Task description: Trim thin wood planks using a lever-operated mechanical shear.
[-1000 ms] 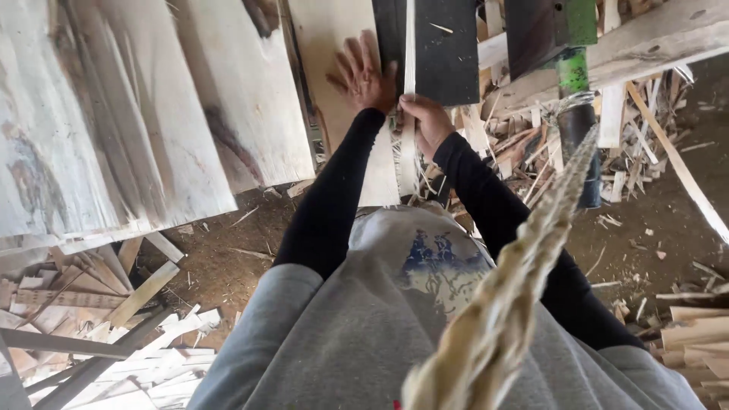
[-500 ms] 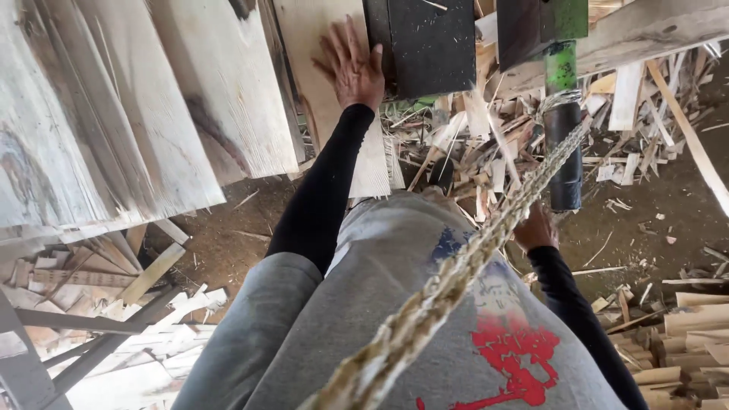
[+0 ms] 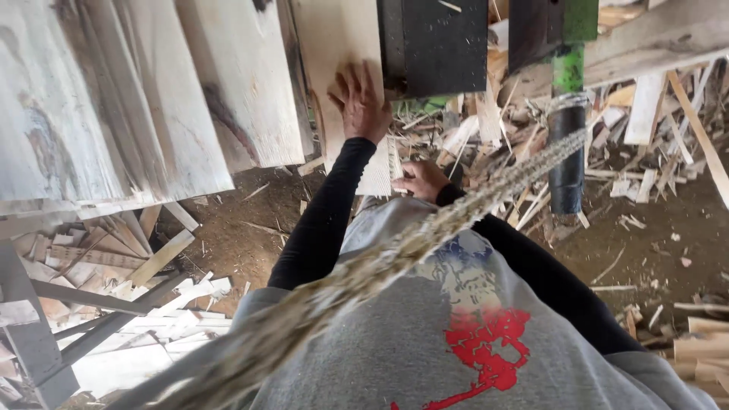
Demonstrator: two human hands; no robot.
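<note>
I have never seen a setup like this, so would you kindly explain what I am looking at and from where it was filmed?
The picture comes from a camera worn on a person's head, looking down over their own grey shirt and black sleeves. There is no machine arm here, only two bare hands. The left hand lies flat, fingers spread, on a pale board that runs up to a dark metal block. The right hand is at the board's near end; whether it has a grip on it is hard to tell. More wide boards lie stacked to the left. The dirt ground is strewn with wood scraps. A frayed rope hangs across the view, close to the camera.
</note>
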